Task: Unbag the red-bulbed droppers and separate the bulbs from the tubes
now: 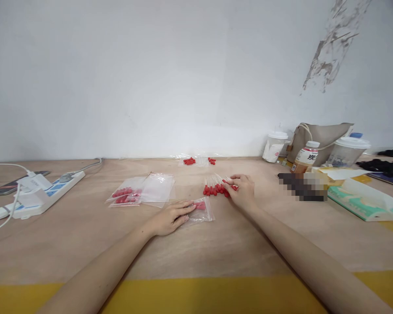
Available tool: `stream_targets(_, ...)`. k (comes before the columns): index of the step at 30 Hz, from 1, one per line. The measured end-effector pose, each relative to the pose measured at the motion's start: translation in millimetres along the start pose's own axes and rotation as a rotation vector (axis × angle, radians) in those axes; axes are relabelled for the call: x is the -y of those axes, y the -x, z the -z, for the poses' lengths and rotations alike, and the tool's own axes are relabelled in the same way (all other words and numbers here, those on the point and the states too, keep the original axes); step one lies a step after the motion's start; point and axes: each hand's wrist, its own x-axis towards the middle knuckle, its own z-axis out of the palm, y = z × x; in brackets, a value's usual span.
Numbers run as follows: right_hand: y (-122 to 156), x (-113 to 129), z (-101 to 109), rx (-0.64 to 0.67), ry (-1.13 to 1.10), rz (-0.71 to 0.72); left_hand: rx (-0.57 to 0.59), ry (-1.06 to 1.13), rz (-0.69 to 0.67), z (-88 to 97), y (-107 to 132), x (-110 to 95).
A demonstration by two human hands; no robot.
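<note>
1. Left forearm (114,264): bare, in from bottom left, angled forward and inward.
2. Left wrist (149,229): close to straight, low.
3. Left hand (170,219): palm down, flattish; fingers (183,204) extended toward the right hand, thumb (180,221) apart from them on the near side.
4. Right forearm (301,253): bare, in from bottom right, reaching slightly farther forward than left.
5. Right hand (244,192): back up, fingers curled inward, thumb opposed; can't tell if the pinch is closed.
6. Hands near each other, apart.
</note>
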Motion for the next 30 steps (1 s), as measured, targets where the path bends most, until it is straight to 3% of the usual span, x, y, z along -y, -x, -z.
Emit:
stream_targets(7,7,24,-12,0.07,0.16,0.121,-0.01,-0.007,-0.005,-1.9,2,1)
stream_targets(12,14,34,0,0.082,0.126,0.164,-0.115,-0.064,0.048,-5.8,4,5)
stream_targets(20,29,46,16,0.452,0.056,0.178,-0.107,-0.001,0.052,-5.4,3,3)
stream_targets(26,29,50,13,0.57,-0.091,0.196,-0.099,-0.004,0.029,-6.2,3,-1)
stream_targets(30,28,57,10,0.636,-0.06,0.197,-0.081,-0.008,0.023,-6.9,3,-1)
